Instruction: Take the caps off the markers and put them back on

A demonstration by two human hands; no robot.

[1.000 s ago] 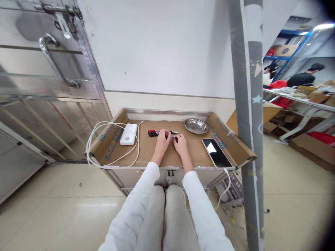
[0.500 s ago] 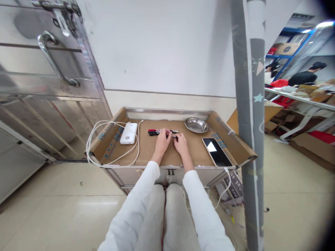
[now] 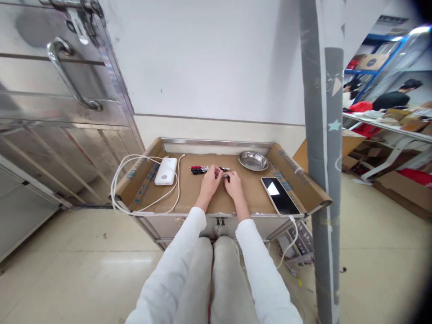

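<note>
My left hand (image 3: pixel 210 180) and my right hand (image 3: pixel 233 184) meet over the middle of the cardboard-lined table (image 3: pixel 192 198). Fingers of both hands are pinched around a small, dark, slender piece (image 3: pixel 224 176), mostly covered by the fingertips, so its kind cannot be made out. Just beyond the left fingers lie a red pen (image 3: pixel 196 168) and black pens (image 3: pixel 199 171), side by side and partly hidden by that hand. Their far ends show beyond the fingers on the right.
A white power bank (image 3: pixel 166 172) with a looped white cable (image 3: pixel 116 193) lies at the left. To the right are a shallow metal bowl (image 3: pixel 253 161) and a phone (image 3: pixel 279 196) on a cable. Raised cardboard sides edge the table; a grey wrapped pole (image 3: pixel 324 180) stands beside it.
Hardly anything differs. Both hands stay in place with small finger movements around the slender piece, and the view has shifted very slightly.
</note>
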